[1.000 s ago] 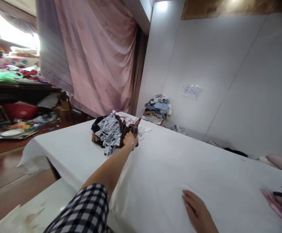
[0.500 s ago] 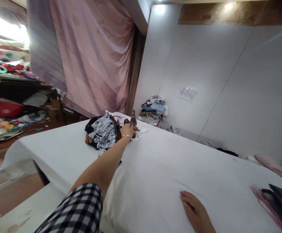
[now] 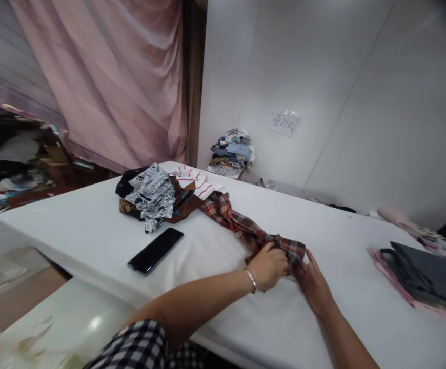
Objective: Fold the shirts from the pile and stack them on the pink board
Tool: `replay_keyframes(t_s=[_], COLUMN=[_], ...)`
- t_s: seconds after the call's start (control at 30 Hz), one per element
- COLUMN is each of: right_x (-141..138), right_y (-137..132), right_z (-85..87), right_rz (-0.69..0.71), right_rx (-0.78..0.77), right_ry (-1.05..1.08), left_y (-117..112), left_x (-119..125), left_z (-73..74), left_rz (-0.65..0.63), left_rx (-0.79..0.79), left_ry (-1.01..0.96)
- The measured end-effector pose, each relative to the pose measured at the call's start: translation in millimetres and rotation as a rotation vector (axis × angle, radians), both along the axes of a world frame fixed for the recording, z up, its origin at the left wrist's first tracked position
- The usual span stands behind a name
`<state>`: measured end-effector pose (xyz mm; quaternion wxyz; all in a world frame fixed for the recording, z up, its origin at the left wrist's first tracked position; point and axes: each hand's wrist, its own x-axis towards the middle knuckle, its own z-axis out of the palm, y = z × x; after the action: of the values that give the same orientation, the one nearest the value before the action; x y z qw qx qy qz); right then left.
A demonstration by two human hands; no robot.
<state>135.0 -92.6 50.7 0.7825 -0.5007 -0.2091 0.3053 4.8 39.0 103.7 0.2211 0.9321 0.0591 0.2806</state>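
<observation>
A red and brown plaid shirt (image 3: 242, 224) lies stretched and bunched across the white table (image 3: 207, 251). My left hand (image 3: 268, 267), with a bracelet at the wrist, is closed on the cloth near the shirt's close end. At that end's right edge, my right hand (image 3: 316, 288) has its fingers and thumb on the fabric; some fingertips are hidden by it. Beyond the shirt's far end sits a heap of clothes: a black-and-white printed garment (image 3: 153, 190), a brown garment (image 3: 186, 201) and a white garment with red stripes (image 3: 198, 179).
A black phone (image 3: 156, 250) lies left of my left forearm. Folded dark and pink clothes (image 3: 426, 277) are stacked at the right. Against the wall stands a tall pile of clothes (image 3: 232, 151), with a paper sign (image 3: 284, 123) above. A pink curtain (image 3: 130, 77) hangs behind the table.
My left hand has drawn the plaid shirt from the heap towards me and to the right. My right hand has moved up to its edge. The phone has come into sight.
</observation>
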Motion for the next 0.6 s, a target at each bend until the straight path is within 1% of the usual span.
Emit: replay_keyframes(t_s=[0.07,0.1,0.17,0.27,0.37,0.43,0.5,0.6], right_x=[1,2,6,18,37,47,53,53], right_y=[-3,-4,-7,-13,-20,-24,-26,-27], right_z=[5.7,8.2,11.4,12.6,12.6,13.2,14.0,15.6], right_rz=[0.01,0.001,-0.054,-0.183,-0.318,-0.394,-0.442,-0.458], right_rx=[-0.037,-0.065,-0.103,-0.093,-0.039,0.011,0.043,0.043], right_ry=[0.044,0.056,0.058,0.034,0.011,0.01,0.022,0.026], left_y=[-22,-30,-39,-38,-19,1,22,51], left_x=[2,3,3,0,-7,-10,-10,-5], left_z=[-11.2,-14.0,-13.5,0.0,17.3,23.3,23.0,16.9], left_rz=[-0.222,-0.297,-0.346,-0.375,-0.3,-0.223,-0.127,0.058], left_rx=[0.09,0.115,0.105,0.058,0.106,0.167,0.194,0.212], left_ry=[0.036,0.053,0.08,0.087,0.053,0.049,0.069,0.131])
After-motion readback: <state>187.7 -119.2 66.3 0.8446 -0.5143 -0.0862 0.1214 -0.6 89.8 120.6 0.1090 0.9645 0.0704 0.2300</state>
